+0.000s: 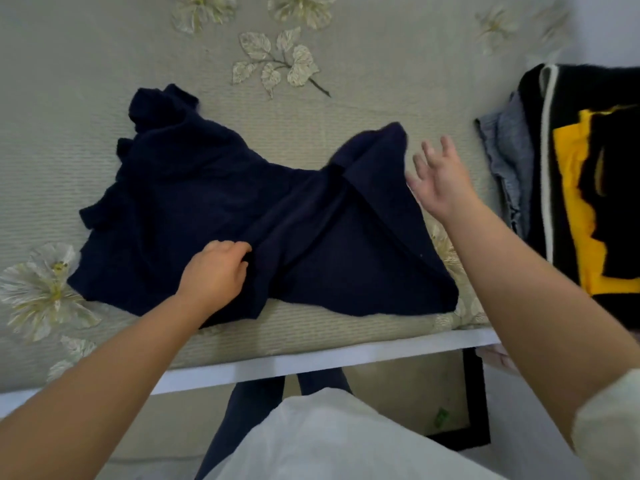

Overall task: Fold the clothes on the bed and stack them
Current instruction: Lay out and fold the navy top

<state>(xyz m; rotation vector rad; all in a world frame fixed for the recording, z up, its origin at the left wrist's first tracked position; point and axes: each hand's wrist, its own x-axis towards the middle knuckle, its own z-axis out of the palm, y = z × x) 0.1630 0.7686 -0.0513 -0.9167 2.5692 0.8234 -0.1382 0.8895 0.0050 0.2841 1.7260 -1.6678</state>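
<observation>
The navy knit garment (221, 209) is spread crumpled across the bed (346, 109), close to its near edge, with a thick ridge of cloth running diagonally through the middle. That ridge is being pinched by the left hand (216, 273): the grip is clamped on a fold of the fabric, fingers curled over it. Beyond the grip the upper part of the garment lies bunched and doubled on itself; to the right of the grip a broad flap is turned over, its edge lifted into a peak.

The right hand (438, 180) is held just beside that flap, fingers spread apart, nothing gripped, and blurred in the frame. Whether it touches the cloth cannot be told.

The step in hand is judged to be flattening the piece before any fold is made. It would be done well if the pinched ridge were drawn toward the near edge while the far side is smoothed outward, so the bunching beyond the grip is released. The turned flap should be laid flat before a fold is made. A soft knit is likely to stretch and drag, so short pulls are advised.

Well to the right of the grip, a pile of clothes (575, 188) in black, yellow and blue-grey lies on the bed.
</observation>
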